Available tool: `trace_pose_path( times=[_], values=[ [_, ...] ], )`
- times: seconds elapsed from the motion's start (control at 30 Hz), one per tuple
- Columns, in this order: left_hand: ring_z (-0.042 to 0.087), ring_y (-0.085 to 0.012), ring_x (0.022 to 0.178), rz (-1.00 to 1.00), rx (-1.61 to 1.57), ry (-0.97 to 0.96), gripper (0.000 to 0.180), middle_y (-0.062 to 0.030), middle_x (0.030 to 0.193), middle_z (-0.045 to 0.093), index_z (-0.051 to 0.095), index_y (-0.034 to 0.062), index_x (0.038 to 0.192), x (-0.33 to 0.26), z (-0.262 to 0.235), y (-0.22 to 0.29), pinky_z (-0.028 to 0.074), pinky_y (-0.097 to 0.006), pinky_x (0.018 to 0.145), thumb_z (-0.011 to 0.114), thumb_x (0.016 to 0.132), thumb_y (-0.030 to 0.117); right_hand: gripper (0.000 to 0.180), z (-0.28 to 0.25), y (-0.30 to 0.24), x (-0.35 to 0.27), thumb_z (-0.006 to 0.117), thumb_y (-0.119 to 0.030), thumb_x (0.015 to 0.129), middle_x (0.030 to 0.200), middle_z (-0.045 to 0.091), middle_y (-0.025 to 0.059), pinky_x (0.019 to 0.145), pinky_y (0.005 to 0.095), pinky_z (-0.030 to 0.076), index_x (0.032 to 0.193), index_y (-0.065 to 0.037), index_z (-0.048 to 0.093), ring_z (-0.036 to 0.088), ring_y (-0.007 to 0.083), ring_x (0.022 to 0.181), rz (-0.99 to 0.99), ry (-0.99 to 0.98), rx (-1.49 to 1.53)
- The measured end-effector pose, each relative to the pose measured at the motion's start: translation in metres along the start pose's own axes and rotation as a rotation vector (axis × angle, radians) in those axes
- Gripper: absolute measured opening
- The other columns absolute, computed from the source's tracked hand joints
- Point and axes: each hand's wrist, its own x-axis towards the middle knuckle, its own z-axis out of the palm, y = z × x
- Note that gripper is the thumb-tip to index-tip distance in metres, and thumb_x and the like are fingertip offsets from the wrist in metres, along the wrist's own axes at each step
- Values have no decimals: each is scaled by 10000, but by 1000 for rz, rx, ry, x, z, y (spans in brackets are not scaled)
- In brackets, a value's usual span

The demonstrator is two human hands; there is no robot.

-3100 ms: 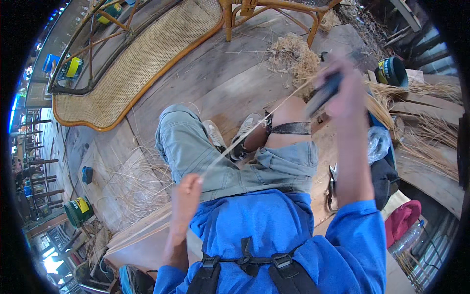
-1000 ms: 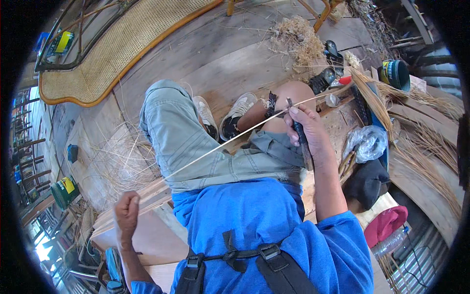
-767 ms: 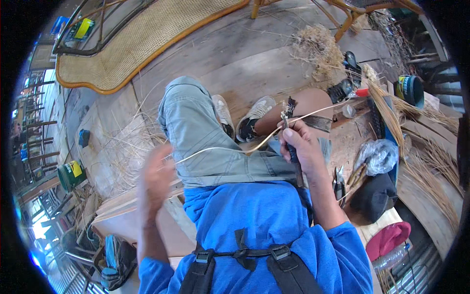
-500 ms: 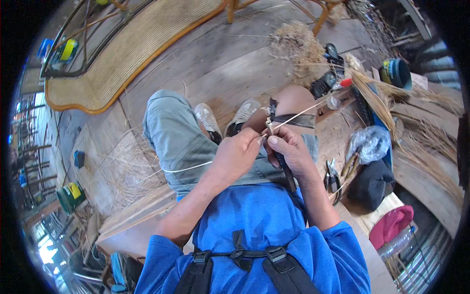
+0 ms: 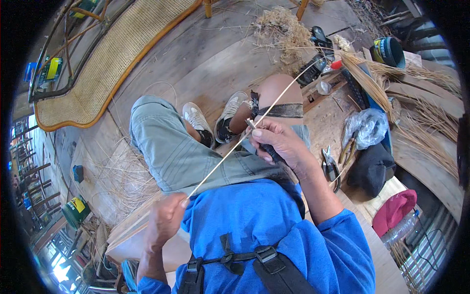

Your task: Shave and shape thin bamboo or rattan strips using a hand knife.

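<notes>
**Cane strip stretched between two hands over the lap**

The left hand [image 5: 164, 223] is sitting low, close to the blue shirt [image 5: 254, 230], its fingers curled inward and pinching the near end of a thin pale cane strip [image 5: 230, 152] between thumb and fingertips — the hand is nearly closed, with no gap showing around the strip. The right hand [image 5: 276, 142] is resting higher up, over the right thigh, wrapped tightly around the dark handle of a small knife [image 5: 262, 142]; its thumb is pressing down near the point where the strip is crossing the tool's short metal tip. Whether the blade itself is touching the strip I cannot tell.

The strip is running in one straight, taut line — from the left hand at the lower left, up past the right hand, and on toward the upper right, where its far end is reaching above a bare knee with a dark strap [image 5: 284, 110] around it. Its long axis is lying diagonally across the grey shorts [image 5: 176, 147].

On the wooden floor [image 5: 210, 59] beside the person's right, a bundle of pale fibres [image 5: 364, 78], a crumpled clear plastic bag [image 5: 369, 127] and a dark cap [image 5: 372, 164] are lying near one another. A woven cane panel [image 5: 107, 59] is lying well apart, at the upper left.
</notes>
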Motion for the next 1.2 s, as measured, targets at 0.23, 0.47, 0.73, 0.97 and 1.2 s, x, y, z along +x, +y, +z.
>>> trace_pose_path(
  times=[0.23,0.47,0.73,0.97,1.2],
  values=[
    [595,-234,636,-67,-63,77,138,-130,730,599,595,1,894,-41,-30,-50,445,-311,590,511,868,108,188,-21,-23,-7,571,-212,870,723,537,38,367,192,323,909,-39,508,451,77,452,-64,145,-65],
    [517,-336,1017,-1,506,28,349,-184,1093,553,547,42,1115,-2,-20,-32,414,-429,869,579,809,206,175,-21,-24,-10,558,-203,877,706,534,25,379,189,323,940,-44,521,454,73,454,-141,159,-176],
    [582,-239,885,137,-344,-137,304,-169,955,599,534,-33,1063,140,64,79,442,-327,783,505,881,210,216,-3,-12,-19,576,-226,860,702,521,26,411,193,350,974,-48,528,457,84,472,-198,156,-181],
    [507,-148,671,162,-305,-86,215,-89,725,557,570,-20,920,111,65,62,428,-312,624,494,889,179,172,-19,-6,-16,589,-208,855,669,527,4,401,194,335,851,-50,519,455,65,455,-167,142,-137],
    [554,-164,660,-33,-147,-126,198,-105,718,569,587,-1,915,30,12,7,442,-308,615,497,891,174,169,-40,-19,-14,559,-203,869,700,509,15,391,194,342,915,-46,519,453,70,463,-72,141,-181]
  ],
)
